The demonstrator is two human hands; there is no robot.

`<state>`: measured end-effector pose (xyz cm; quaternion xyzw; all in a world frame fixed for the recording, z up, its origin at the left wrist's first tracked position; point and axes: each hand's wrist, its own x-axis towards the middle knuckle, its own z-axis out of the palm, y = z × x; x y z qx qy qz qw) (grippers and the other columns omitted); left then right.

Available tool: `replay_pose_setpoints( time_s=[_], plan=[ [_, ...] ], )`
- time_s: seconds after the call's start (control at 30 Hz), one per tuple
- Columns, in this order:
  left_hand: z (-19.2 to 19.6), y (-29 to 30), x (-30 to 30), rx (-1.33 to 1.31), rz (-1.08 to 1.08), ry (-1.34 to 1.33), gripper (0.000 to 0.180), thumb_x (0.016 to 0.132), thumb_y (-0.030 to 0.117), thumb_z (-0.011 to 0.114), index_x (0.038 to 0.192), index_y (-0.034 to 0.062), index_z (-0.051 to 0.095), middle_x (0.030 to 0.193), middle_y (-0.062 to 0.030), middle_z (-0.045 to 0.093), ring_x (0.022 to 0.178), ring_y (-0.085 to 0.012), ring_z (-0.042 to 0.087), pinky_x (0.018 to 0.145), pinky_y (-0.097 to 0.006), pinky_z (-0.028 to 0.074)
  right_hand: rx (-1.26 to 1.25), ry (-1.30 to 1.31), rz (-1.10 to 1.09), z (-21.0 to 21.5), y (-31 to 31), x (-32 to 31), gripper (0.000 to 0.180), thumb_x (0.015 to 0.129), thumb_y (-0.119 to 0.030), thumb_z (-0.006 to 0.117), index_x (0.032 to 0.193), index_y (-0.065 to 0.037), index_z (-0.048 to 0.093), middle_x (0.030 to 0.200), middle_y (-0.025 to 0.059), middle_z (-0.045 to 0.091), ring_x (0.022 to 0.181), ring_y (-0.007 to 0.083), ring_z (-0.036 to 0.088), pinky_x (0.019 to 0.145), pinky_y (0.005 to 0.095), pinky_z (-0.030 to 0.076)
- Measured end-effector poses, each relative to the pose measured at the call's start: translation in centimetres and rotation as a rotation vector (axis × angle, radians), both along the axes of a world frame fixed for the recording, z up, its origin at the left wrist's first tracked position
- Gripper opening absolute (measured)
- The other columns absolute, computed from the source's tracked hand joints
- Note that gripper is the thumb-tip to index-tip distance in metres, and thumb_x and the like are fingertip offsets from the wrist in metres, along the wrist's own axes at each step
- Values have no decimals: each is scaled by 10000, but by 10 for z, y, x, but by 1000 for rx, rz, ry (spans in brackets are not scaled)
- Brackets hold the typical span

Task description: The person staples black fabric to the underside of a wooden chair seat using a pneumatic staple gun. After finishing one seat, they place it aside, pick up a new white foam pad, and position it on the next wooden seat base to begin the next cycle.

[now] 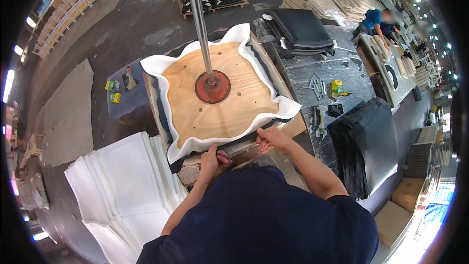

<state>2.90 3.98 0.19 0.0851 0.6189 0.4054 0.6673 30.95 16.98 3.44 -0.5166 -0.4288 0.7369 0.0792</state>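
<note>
Workshop floor spreads dark around a central bench, white foam sheets (pixel 122 186) stacked at left. On the bench lies a plywood seat board (pixel 220 95) – pale, rounded, wrapped in white foam (pixel 161 66) and pinned by a red press disc (pixel 213 87). Left hand (pixel 211 159) and right hand (pixel 271 138) each pinch its near foam edge.

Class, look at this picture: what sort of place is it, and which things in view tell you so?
Most likely an upholstery workshop or furniture factory. A wooden seat board lies pressed onto white foam, stacks of white foam sheets and black covers stand alongside, and both hands grip the covering's edge.
</note>
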Motion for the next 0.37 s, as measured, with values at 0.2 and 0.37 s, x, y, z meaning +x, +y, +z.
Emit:
replay_pose_setpoints(
  time_s=[0.2, 0.37],
  plan=[
    [2, -5, 3, -43, 126, -202, 598, 1164, 505, 470, 1137, -51, 689, 842, -173, 771, 869, -356, 805, 785, -464, 661, 291, -184, -49, 63, 54, 118, 384, 1080, -381, 727, 971, -18, 787, 784, 78, 748, 615, 152, 715, 580, 284, 605],
    [4, -1, 15, -146, 151, -395, 638, 1149, 552, 508, 1346, -29, 685, 1095, -205, 797, 1004, -421, 791, 909, -555, 643, 245, -217, 213, 66, 107, 104, 443, 1092, -415, 707, 981, 5, 792, 783, 79, 752, 598, 145, 695, 585, 293, 598]
  ],
)
